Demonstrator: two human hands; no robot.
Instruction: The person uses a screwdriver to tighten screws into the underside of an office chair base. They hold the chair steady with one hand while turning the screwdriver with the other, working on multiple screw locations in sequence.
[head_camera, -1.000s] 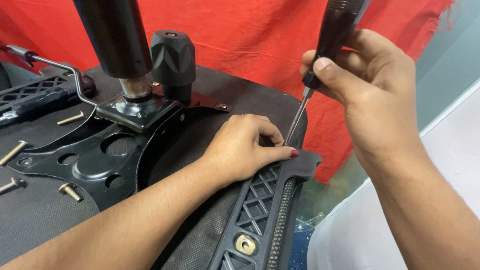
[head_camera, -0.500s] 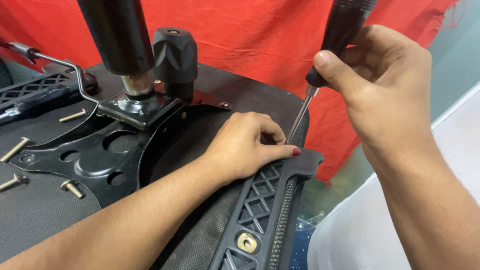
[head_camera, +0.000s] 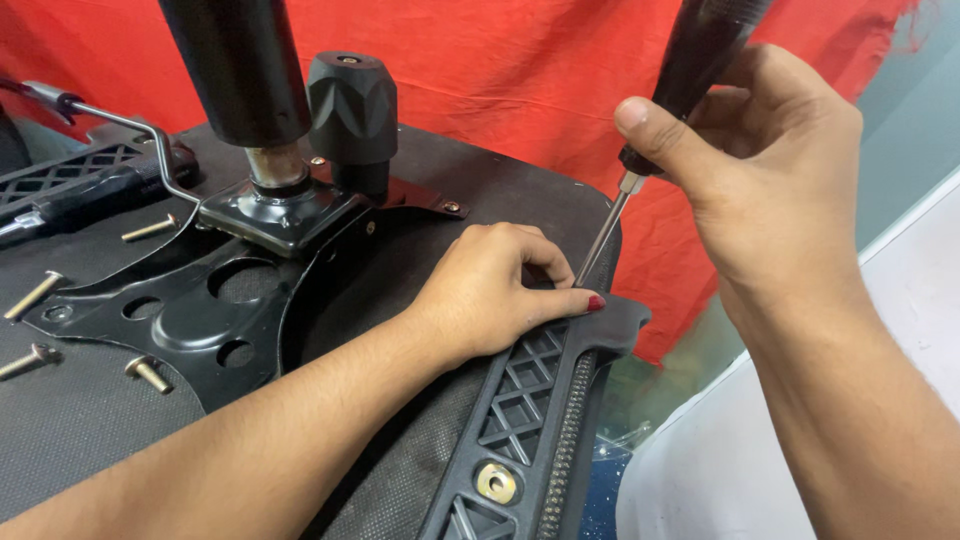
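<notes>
At the far right corner of the upturned seat base (head_camera: 480, 200), your left hand (head_camera: 495, 290) lies curled on the black armrest bracket (head_camera: 530, 400), fingertips pinched at the screwdriver tip. Your right hand (head_camera: 770, 170) is closed around the screwdriver (head_camera: 690, 60), whose shaft slants down beside the seat's edge, with open room beyond. Loose bolts (head_camera: 148, 373) lie well apart to the left. Since the earlier frame, both hands have held the same position.
</notes>
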